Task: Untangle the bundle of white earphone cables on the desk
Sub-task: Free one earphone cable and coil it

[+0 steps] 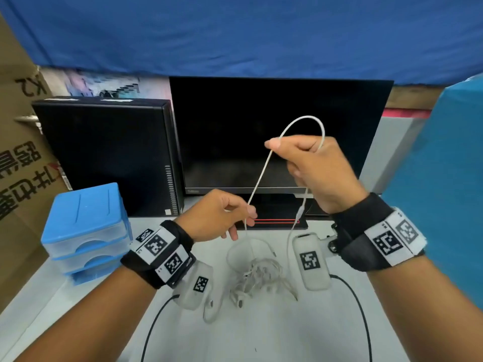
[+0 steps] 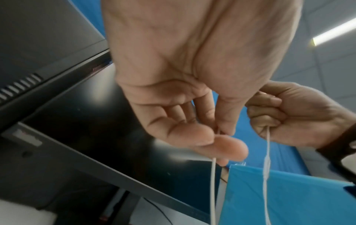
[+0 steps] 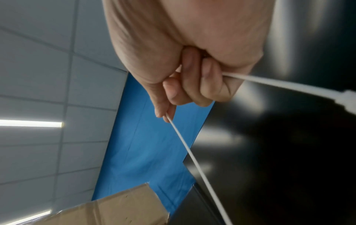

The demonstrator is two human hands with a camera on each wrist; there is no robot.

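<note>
A tangled bundle of white earphone cables [image 1: 257, 276] lies on the grey desk [image 1: 261, 333] between my wrists. One white cable [image 1: 258, 178] rises from it. My left hand [image 1: 230, 218] pinches this cable [image 2: 213, 182] low down between thumb and fingers. My right hand [image 1: 303, 160] is raised in front of the monitor and grips the same cable [image 3: 192, 156] in a closed fist. Above the fist the cable arches in a loop [image 1: 305, 121]. Below the fist a strand with an inline remote [image 1: 300, 211] hangs to the desk.
A black monitor [image 1: 279, 126] stands at the back, a black computer case [image 1: 109, 152] to its left. Blue plastic drawers [image 1: 86, 231] sit at the left. Cardboard boxes [image 1: 18, 152] fill the far left, a blue panel [image 1: 444, 192] the right. Black wires [image 1: 358, 309] cross the desk.
</note>
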